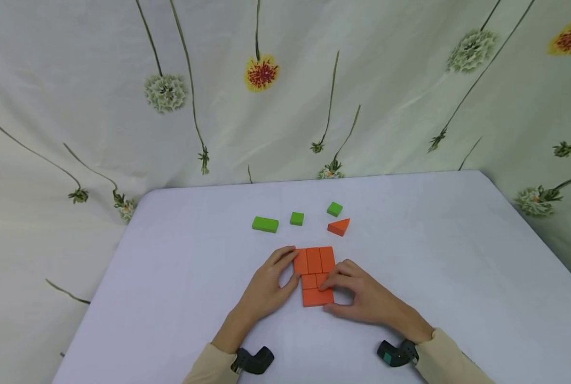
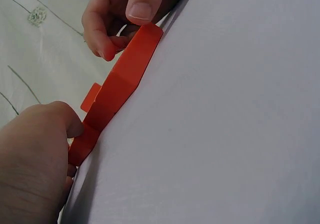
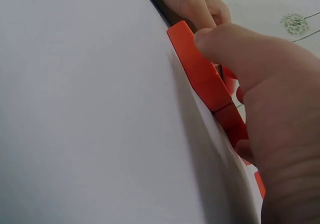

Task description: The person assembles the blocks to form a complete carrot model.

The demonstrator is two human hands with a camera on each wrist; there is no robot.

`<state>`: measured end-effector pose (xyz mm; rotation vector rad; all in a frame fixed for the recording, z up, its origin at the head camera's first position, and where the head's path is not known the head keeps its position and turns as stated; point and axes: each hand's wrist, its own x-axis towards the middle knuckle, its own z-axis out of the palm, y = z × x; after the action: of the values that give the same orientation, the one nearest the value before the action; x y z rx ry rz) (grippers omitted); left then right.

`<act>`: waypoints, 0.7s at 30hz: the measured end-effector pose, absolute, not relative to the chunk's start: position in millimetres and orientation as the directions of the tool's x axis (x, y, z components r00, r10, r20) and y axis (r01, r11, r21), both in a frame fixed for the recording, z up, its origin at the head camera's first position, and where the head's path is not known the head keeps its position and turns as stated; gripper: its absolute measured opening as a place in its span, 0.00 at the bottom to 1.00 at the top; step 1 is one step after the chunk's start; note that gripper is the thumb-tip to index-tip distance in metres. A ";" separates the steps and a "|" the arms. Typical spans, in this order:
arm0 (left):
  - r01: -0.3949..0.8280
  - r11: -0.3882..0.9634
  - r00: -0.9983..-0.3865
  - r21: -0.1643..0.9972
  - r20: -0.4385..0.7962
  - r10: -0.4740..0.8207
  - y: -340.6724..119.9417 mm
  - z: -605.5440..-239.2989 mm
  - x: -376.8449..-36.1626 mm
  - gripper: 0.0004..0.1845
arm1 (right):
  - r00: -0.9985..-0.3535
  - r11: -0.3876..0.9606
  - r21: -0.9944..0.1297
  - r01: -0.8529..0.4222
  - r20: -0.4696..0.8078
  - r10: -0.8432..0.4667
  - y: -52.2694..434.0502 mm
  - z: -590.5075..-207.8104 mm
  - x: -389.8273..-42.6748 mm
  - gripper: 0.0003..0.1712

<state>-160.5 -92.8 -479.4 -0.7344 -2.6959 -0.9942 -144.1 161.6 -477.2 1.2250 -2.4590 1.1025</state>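
Observation:
A flat cluster of orange blocks (image 1: 314, 274) lies on the white table (image 1: 180, 277): three upright ones in a row, smaller ones below, and a wide one at the bottom. My left hand (image 1: 291, 266) presses its index finger and thumb against the cluster's left side. My right hand (image 1: 325, 296) pinches the lower right part, with fingers on a small block and the thumb at the bottom block's end. The left wrist view shows the orange blocks (image 2: 120, 84) edge-on between my left hand (image 2: 40, 159) and right hand (image 2: 125, 19). The right wrist view shows the same orange blocks (image 3: 200, 74) under my right hand (image 3: 260, 84).
Beyond the cluster lie an orange triangle (image 1: 339, 227), a green rectangular block (image 1: 265, 224) and two small green cubes (image 1: 296, 218) (image 1: 334, 209). A flowered cloth (image 1: 285, 106) hangs behind and beside the table. The table's edges run at left and right.

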 end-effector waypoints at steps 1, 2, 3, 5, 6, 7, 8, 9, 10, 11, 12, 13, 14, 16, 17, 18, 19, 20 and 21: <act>0.504 0.658 -0.864 0.560 0.323 0.387 -92.8 -479.6 -160.5 0.26 | -0.644 0.383 -0.540 -0.750 0.461 -0.611 161.5 -477.0 -144.1 0.16; 0.502 0.659 -0.865 0.560 0.322 0.385 -92.8 -479.7 -160.5 0.26 | -0.638 0.375 -0.537 -0.756 0.475 -0.606 161.2 -476.8 -144.3 0.16; 0.502 0.658 -0.865 0.561 0.322 0.385 -92.8 -479.5 -160.4 0.26 | -0.633 0.368 -0.534 -0.761 0.490 -0.599 161.0 -476.7 -144.5 0.16; 0.500 0.658 -0.866 0.564 0.319 0.384 -92.7 -478.8 -160.1 0.26 | -0.638 0.369 -0.537 -0.759 0.498 -0.587 160.8 -475.6 -144.2 0.16; 0.498 0.657 -0.867 0.566 0.316 0.385 -92.6 -478.5 -160.1 0.26 | -0.642 0.371 -0.541 -0.755 0.499 -0.581 160.7 -475.1 -144.1 0.16; 0.497 0.655 -0.868 0.569 0.314 0.385 -92.7 -478.1 -159.9 0.26 | -0.648 0.373 -0.545 -0.751 0.500 -0.575 160.5 -474.7 -144.1 0.16; 0.495 0.654 -0.869 0.571 0.312 0.385 -92.8 -477.7 -159.8 0.26 | -0.653 0.375 -0.550 -0.746 0.499 -0.569 160.3 -474.4 -144.1 0.16; 0.495 0.653 -0.869 0.573 0.311 0.385 -92.9 -477.2 -159.7 0.26 | -0.663 0.380 -0.558 -0.738 0.492 -0.564 160.3 -474.1 -144.1 0.15; 0.494 0.653 -0.869 0.574 0.311 0.385 -93.0 -477.2 -159.7 0.26 | -0.674 0.388 -0.566 -0.727 0.481 -0.561 160.3 -473.3 -144.1 0.15; 0.495 0.652 -0.869 0.575 0.313 0.384 -93.1 -477.4 -159.7 0.26 | -0.677 0.389 -0.569 -0.725 0.481 -0.558 160.4 -473.0 -144.7 0.15; 0.496 0.651 -0.868 0.575 0.315 0.384 -93.1 -477.5 -159.8 0.26 | -0.681 0.392 -0.571 -0.721 0.479 -0.554 160.4 -472.2 -145.2 0.14; 0.499 0.649 -0.866 0.574 0.319 0.384 -93.1 -477.6 -159.8 0.26 | -0.686 0.396 -0.573 -0.717 0.479 -0.548 160.6 -471.3 -145.8 0.14; 0.501 0.648 -0.865 0.574 0.322 0.384 -93.2 -477.7 -159.8 0.25 | -0.693 0.404 -0.575 -0.711 0.476 -0.541 160.9 -470.2 -146.4 0.14; 0.504 0.644 -0.863 0.575 0.326 0.385 -93.2 -477.9 -160.0 0.25 | -0.707 0.415 -0.582 -0.699 0.476 -0.523 161.8 -467.5 -148.1 0.14; 0.504 0.644 -0.863 0.575 0.326 0.385 -93.2 -478.0 -160.0 0.25 | -0.712 0.418 -0.586 -0.694 0.478 -0.513 162.3 -466.4 -149.3 0.13; 0.505 0.644 -0.863 0.575 0.326 0.385 -93.2 -478.1 -160.0 0.25 | -0.719 0.420 -0.591 -0.689 0.480 -0.503 162.7 -465.0 -150.5 0.14; 0.505 0.644 -0.863 0.575 0.327 0.385 -93.3 -478.3 -159.9 0.25 | -0.723 0.423 -0.592 -0.685 0.485 -0.492 163.3 -463.7 -151.8 0.14; 0.502 0.645 -0.865 0.576 0.325 0.383 -93.4 -478.5 -159.8 0.25 | -0.728 0.429 -0.593 -0.681 0.488 -0.481 163.8 -462.5 -153.2 0.14; 0.500 0.647 -0.866 0.575 0.323 0.382 -93.4 -478.8 -159.7 0.25 | -0.732 0.432 -0.595 -0.678 0.493 -0.471 164.2 -461.3 -154.7 0.14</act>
<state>-159.7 -93.4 -478.8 -0.7272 -2.6918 -1.0186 -154.7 164.2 -461.3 0.9993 -2.4345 1.1861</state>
